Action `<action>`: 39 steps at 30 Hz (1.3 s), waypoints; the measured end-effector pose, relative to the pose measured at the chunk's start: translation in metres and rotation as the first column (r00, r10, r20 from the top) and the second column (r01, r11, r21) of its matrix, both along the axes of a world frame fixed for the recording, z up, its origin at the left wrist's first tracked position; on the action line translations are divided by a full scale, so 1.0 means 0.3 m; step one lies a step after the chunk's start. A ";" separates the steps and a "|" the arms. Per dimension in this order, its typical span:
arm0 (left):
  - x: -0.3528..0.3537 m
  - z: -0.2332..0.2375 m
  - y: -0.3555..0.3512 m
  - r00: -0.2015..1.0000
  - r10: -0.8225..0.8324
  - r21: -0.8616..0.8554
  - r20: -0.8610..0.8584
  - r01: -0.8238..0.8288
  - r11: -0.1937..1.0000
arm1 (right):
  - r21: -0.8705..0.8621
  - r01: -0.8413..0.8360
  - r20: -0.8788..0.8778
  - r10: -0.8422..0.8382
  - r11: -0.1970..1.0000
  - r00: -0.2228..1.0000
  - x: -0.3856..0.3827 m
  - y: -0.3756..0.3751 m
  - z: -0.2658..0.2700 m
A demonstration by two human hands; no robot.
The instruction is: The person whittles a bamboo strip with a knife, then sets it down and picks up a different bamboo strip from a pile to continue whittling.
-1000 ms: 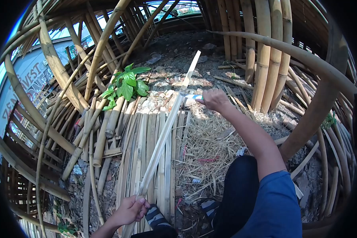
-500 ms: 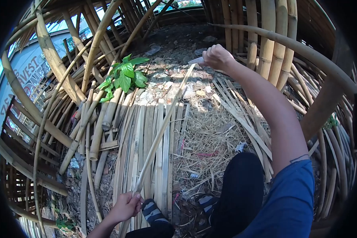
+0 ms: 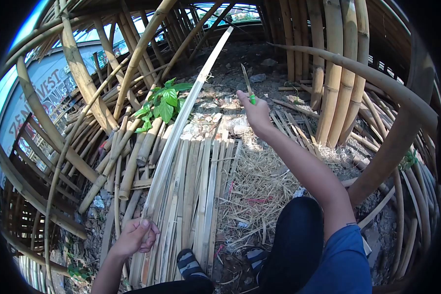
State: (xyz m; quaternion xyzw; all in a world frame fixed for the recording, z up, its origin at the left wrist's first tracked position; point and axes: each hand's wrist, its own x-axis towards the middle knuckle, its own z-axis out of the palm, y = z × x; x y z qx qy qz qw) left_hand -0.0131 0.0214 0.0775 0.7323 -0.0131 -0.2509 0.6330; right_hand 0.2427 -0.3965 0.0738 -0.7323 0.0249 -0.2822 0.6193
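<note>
My left hand (image 3: pixel 136 237) is closed around the lower part of a long, pale bamboo strip (image 3: pixel 185 105). The strip slants up and away, its far tip in the air, with small frayed fibres near the upper end. In my right hand (image 3: pixel 257 115) is a knife (image 3: pixel 246 78) with a green handle, its blade pointing up and standing apart from the strip, to its right. Below the strip, many split bamboo slats (image 3: pixel 201 196) lie side by side on the ground, close to my left hand.
Shavings (image 3: pixel 259 196) cover the ground right of the slats. Thick bamboo poles (image 3: pixel 332 93) stand at the right, and a curved pole (image 3: pixel 372 63) crosses there. Cut poles and a leafy plant (image 3: pixel 166 103) are at the left. My sandalled foot (image 3: pixel 190 264) is beside the slats.
The strip's far end has swung higher and its pale face now shows. My right hand has come down and nearer, with the knife turned upright. My left hand has shifted slightly left and up.
</note>
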 end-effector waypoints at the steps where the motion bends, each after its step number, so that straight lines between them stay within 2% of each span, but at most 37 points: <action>1: 0.003 0.012 0.000 0.998 -0.037 0.026 0.044 0.036 0.999 | 0.127 -0.045 0.045 0.040 0.991 0.998 -0.037 0.049 0.025; 3: -0.007 0.009 0.013 0.995 -0.097 0.048 0.032 0.096 0.994 | 0.347 -0.174 0.027 0.175 0.922 0.984 -0.075 0.091 0.052; 5: -0.029 -0.001 0.019 0.967 -0.231 0.177 0.112 0.209 0.962 | 0.422 -0.239 0.041 0.245 0.875 0.969 -0.110 0.130 0.055; 6: -0.031 -0.019 0.059 0.950 -0.302 0.207 0.075 0.281 0.937 | 0.413 -0.270 0.092 0.255 0.870 0.962 -0.119 0.146 0.041; 7: -0.028 -0.032 0.076 0.950 -0.304 0.212 0.074 0.283 0.936 | 0.417 -0.269 0.094 0.253 0.868 0.963 -0.135 0.160 0.021; 9: -0.019 -0.054 0.102 0.861 -0.502 0.481 0.086 0.405 0.778 | 0.497 -0.256 0.045 0.270 0.829 0.962 -0.170 0.196 -0.027; 10: 0.012 -0.038 0.117 0.836 -0.538 0.682 -0.110 0.457 0.571 | 0.497 -0.259 0.040 0.276 0.828 0.960 -0.184 0.219 -0.047; 11: 0.041 -0.045 0.110 0.840 -0.531 0.677 -0.115 0.457 0.576 | 0.506 -0.265 0.056 0.275 0.821 0.960 -0.197 0.248 -0.069; 12: 0.070 -0.058 0.109 0.770 -0.625 0.785 0.130 0.306 0.539 | 0.516 -0.272 0.071 0.275 0.812 0.959 -0.214 0.283 -0.090; 13: 0.087 -0.044 0.094 0.624 -0.702 0.844 0.342 0.125 0.522 | 0.525 -0.280 0.085 0.278 0.804 0.957 -0.246 0.323 -0.094; 15: 0.135 -0.017 -0.013 0.709 -0.531 0.730 0.464 0.034 0.683 | 0.470 -0.302 0.086 0.297 0.830 0.951 -0.314 0.388 -0.104; 17: 0.189 0.008 -0.127 0.700 -0.497 0.655 0.512 0.056 0.753 | 0.369 -0.436 0.125 0.421 0.821 0.898 -0.356 0.443 -0.116; 19: 0.212 0.000 -0.230 0.736 -0.359 0.485 0.573 0.048 0.873 | 0.397 -0.476 0.114 0.472 0.785 0.874 -0.400 0.494 -0.111; 20: 0.204 -0.036 -0.242 0.749 -0.318 0.462 0.582 0.017 0.886 | 0.424 -0.554 0.088 0.576 0.716 0.813 -0.437 0.514 -0.089; 21: 0.216 -0.068 -0.263 0.868 -0.231 0.231 0.440 0.139 0.963 | 0.461 -0.608 0.072 0.655 0.647 0.752 -0.463 0.510 -0.071; 22: 0.222 -0.091 -0.274 0.946 -0.186 -0.039 0.264 0.203 0.978 | 0.408 -0.611 0.013 0.665 0.679 0.747 -0.474 0.501 -0.061; 23: 0.215 -0.105 -0.273 0.948 -0.169 -0.049 0.271 0.189 0.981 | 0.398 -0.623 0.009 0.676 0.674 0.737 -0.482 0.487 -0.071; 25: 0.199 -0.123 -0.249 0.965 -0.016 -0.090 0.262 0.041 0.995 | 0.304 -0.638 0.284 0.572 0.707 0.769 -0.487 0.449 -0.087; 27: 0.191 -0.133 -0.199 0.961 0.027 -0.097 0.277 0.001 0.995 | 0.231 -0.653 0.307 0.583 0.721 0.753 -0.444 0.398 -0.124; 29: 0.187 -0.138 -0.162 0.947 -0.011 -0.046 0.320 0.027 0.999 | 0.167 -0.651 0.327 0.581 0.741 0.745 -0.423 0.365 -0.135; 30: 0.182 -0.134 -0.155 0.949 -0.006 -0.047 0.316 0.022 0.999 | -0.089 -0.582 0.296 0.580 0.808 0.759 -0.423 0.351 -0.121; 31: 0.177 -0.125 -0.149 0.951 -0.011 -0.020 0.308 0.018 1.000 | -0.340 -0.476 0.269 0.569 0.811 0.777 -0.427 0.346 -0.107; 35: 0.141 -0.059 -0.156 0.955 -0.052 0.017 0.291 0.049 0.999 | -0.456 -0.399 0.263 0.549 0.796 0.793 -0.460 0.365 -0.071; 39: 0.122 -0.035 -0.158 0.938 -0.073 0.037 0.339 0.065 0.997 | -0.495 -0.390 0.274 0.566 0.776 0.778 -0.457 0.374 -0.066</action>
